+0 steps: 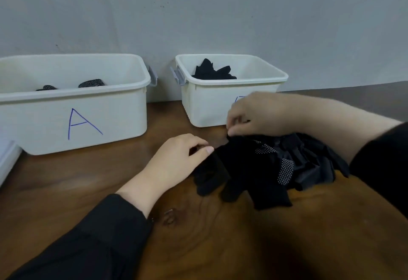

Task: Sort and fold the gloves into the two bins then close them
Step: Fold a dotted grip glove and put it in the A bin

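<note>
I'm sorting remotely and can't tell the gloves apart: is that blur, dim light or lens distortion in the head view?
Head view: the right hand is motion-blurred; the left hand is sharper. The black glove pile merges into one dark mass, only dotted patches standing out. Light is dim and even, without glare. The wide lens bends the rim of bin A.

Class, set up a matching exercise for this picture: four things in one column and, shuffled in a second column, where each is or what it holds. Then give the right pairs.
Things
1. bin A
2. right bin
3. glove pile
4. left hand

Places or states
a. holds plain black gloves
b. loose on the table, in front of the right bin
c. holds dotted gloves
d. pinches the pile's left edge

Pairs: 1-c, 2-a, 3-b, 4-d
</note>
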Available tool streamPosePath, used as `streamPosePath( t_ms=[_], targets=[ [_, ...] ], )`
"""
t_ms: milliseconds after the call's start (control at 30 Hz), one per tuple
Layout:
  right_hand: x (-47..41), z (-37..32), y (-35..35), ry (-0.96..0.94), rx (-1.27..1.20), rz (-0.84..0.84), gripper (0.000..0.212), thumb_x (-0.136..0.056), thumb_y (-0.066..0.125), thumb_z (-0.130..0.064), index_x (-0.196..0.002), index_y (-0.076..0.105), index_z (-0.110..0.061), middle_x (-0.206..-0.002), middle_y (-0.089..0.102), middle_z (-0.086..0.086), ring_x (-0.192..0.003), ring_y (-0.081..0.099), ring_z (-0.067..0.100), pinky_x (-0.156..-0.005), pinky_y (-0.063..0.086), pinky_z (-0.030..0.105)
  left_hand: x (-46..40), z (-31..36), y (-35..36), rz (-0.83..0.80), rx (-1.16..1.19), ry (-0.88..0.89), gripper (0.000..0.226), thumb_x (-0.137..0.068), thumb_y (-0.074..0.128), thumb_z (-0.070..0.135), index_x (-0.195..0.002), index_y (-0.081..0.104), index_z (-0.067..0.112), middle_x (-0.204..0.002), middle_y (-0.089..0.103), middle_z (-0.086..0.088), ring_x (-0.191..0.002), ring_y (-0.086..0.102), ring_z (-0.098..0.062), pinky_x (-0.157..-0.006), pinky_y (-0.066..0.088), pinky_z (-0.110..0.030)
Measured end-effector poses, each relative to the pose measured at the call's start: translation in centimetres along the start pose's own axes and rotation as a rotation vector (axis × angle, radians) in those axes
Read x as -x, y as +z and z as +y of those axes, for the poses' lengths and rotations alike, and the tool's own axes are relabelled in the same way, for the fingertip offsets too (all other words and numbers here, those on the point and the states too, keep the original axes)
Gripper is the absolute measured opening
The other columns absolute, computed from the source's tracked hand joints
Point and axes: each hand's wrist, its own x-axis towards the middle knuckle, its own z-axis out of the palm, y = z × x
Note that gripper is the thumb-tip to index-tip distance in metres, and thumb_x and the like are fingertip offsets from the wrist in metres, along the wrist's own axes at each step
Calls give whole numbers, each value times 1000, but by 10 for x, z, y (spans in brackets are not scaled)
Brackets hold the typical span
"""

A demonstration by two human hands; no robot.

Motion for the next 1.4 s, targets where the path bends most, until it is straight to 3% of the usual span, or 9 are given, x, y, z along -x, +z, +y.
streamPosePath(
  t_ms=[67, 300, 500, 667, 867, 1067, 1167, 1300, 1400],
  targets=[
    [10, -4, 15, -39, 75, -72, 31, -94, 60, -54, -116, 68, -33, -114, 62, -15, -111, 57, 11, -99, 44, 33, 7, 3, 3, -36, -81, 14, 42, -96, 52, 53, -130, 63, 30, -125, 60, 17, -116, 52, -3, -103, 43, -31],
    [16, -38, 60, -22, 202, -85, 63, -88, 53, -72, -132, 57, -29, -120, 56, -7, -118, 49, 18, -107, 31, 46, 42, 7, -2, 178, 14, -111, 35, -101, 49, 40, -132, 60, 28, -120, 59, 17, -108, 52, 0, -84, 34, -10],
    [18, -59, 88, 26, 166, 99, 25, -102, 48, -47, -110, 62, -27, -106, 56, -6, -107, 54, 20, -101, 34, 44, 86, 4, -13, 264, 83, -139, 27, -100, 52, 37, -124, 64, 31, -106, 60, 25, -100, 54, 11, -84, 37, -4],
    [26, -71, 55, 160, -408, 351, 14, -99, 57, -39, -92, 62, -28, -83, 65, -6, -85, 62, 20, -79, 51, 40, 119, -7, -33, 398, 171, -184, 22, -99, 54, 34, -116, 68, 34, -107, 65, 24, -101, 58, 8, -87, 43, -9],
    [24, -116, 27, 143, -573, 580, 15, -97, 61, -39, -94, 66, -25, -79, 66, -5, -77, 60, 16, -71, 49, 33, 147, -28, -67, 615, 197, -257, 20, -99, 55, 32, -113, 69, 32, -108, 67, 21, -101, 57, 12, -79, 37, 4],
    [14, -165, 62, -83, -532, 146, 48, -101, 48, -53, -145, 48, -34, -121, 66, -23, -109, 60, -1, -97, 47, 23, 163, -44, -87, 679, 191, -287, 24, -100, 52, 28, -119, 66, 28, -112, 67, 17, -104, 57, 9, -81, 37, 2],
    [12, -153, 77, -101, -420, 176, 37, -102, 50, -46, -137, 54, -37, -124, 61, -24, -116, 56, -2, -99, 43, 20, 168, -46, -91, 657, 196, -286, 24, -100, 51, 21, -117, 65, 29, -109, 67, 18, -103, 58, 8, -81, 38, 1],
    [5, -136, 97, -232, -283, 11, 44, -97, 64, -39, -139, 53, -38, -140, 45, -28, -130, 40, -9, -109, 26, 11, 167, -46, -90, 577, 159, -281, 20, -99, 53, 21, -109, 67, 31, -103, 67, 20, -98, 58, 8, -79, 40, -2],
    [-4, -132, 109, -229, -305, 79, 38, -97, 65, -35, -134, 59, -35, -134, 48, -26, -127, 45, -2, -110, 32, 18, 168, -43, -89, 499, 87, -208, 16, -98, 56, 26, -105, 70, 30, -100, 66, 22, -98, 58, 6, -82, 44, -10]
  ],
)
